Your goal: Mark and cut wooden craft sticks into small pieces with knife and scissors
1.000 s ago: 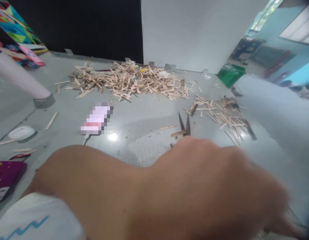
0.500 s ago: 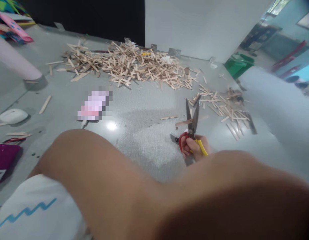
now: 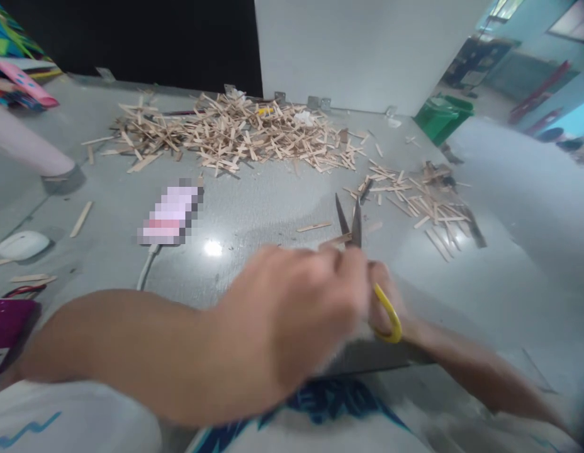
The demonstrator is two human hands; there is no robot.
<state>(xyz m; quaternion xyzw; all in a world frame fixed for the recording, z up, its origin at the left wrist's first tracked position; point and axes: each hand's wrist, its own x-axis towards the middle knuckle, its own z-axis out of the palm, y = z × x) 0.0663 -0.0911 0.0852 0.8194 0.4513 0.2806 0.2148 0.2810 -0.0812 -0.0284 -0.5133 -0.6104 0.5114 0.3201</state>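
My right hand [image 3: 386,286] grips a pair of scissors [image 3: 357,223] by the handles; one yellow handle loop shows below the fingers. The dark blades point away from me and stand apart. Close in front of the scissors is my left hand [image 3: 296,305], large and smeared by motion, with its fingers curled and closed. It hides part of the handles, and what it holds, if anything, is hidden. A wooden stick [image 3: 338,240] lies beside the blades, just past the left fingers. Another flat wooden stick [image 3: 313,227] rests on the grey table [image 3: 254,207].
A heap of wooden sticks [image 3: 240,135] spreads along the back below a black and white panel [image 3: 367,50]. A smaller scatter of sticks [image 3: 431,201] lies at right. At left are a blurred-out phone [image 3: 172,214] with a cable, a white mouse [image 3: 22,245] and a purple object [image 3: 11,327].
My left arm, which was raised close to the camera, has come down, and its hand is now at the scissors. The scissors' blades have closed partway. The view has shifted slightly.
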